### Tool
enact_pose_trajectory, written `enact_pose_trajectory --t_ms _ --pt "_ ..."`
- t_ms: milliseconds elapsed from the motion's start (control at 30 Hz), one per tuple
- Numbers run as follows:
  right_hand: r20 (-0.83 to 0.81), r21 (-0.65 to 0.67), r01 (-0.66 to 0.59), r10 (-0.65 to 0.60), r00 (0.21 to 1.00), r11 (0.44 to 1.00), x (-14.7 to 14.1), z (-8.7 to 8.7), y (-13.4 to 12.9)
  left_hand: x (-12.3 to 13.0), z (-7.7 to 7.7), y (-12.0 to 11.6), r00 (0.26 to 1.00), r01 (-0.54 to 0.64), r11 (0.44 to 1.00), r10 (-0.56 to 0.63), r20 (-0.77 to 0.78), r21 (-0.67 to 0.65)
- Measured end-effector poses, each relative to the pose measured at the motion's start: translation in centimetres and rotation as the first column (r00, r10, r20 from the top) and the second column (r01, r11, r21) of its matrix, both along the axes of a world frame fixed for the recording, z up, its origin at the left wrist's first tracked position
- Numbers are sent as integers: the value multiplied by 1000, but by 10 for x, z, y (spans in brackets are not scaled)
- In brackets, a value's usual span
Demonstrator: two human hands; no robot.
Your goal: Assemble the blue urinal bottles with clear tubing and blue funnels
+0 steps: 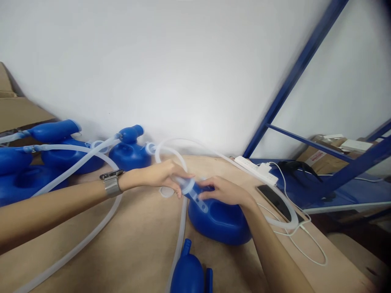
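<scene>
My left hand (172, 176) grips a translucent cap (188, 186) at the mouth of a blue plastic urinal bottle (220, 221). From the cap a translucent strap with holes (200, 202) hangs down over the bottle's neck. My right hand (221, 190) is closed around the neck, its fingertips beside the strap. Whether the cap is fully seated cannot be seen. Nearer to me lies a blue funnel-shaped piece (187, 272) with a short spout, cut off by the lower edge. A clear hose (181, 232) passes left of the bottle.
Several more blue bottles with hoses stand at the left, one of them (130, 154) near the wall. Behind them is a cardboard box (24, 110). A white power strip (247, 165), a phone (275, 201) and cables lie right, beside a blue metal frame (287, 89).
</scene>
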State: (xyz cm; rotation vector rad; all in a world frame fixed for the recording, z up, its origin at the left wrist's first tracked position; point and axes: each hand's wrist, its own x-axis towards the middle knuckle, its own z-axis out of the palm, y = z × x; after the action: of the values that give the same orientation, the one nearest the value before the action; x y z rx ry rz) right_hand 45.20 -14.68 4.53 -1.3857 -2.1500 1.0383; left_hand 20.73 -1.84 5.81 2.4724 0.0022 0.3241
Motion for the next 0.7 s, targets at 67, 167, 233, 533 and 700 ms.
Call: enact_pose_trajectory --t_ms 67,167,233,533,700 --pt "-1 -1 0 0 1000 1000 0 0 0 2 3 -2 999 -24 1000 23 -29 -20" --pt "4 16 -1 1 1000 1000 0 -1 0 4 7 -7 995 -66 998 65 -74 -15" --pt "20 28 -10 10 1000 1000 0 -1 1 5 8 -9 991 -101 995 99 -93 -19" --pt "45 36 -38 37 998 999 -3 1 1 4 -5 -12 967 -249 966 244 -71 -73" --pt "24 6 -9 9 1000 1000 -5 4 0 6 -6 -16 943 -317 947 308 -129 -58"
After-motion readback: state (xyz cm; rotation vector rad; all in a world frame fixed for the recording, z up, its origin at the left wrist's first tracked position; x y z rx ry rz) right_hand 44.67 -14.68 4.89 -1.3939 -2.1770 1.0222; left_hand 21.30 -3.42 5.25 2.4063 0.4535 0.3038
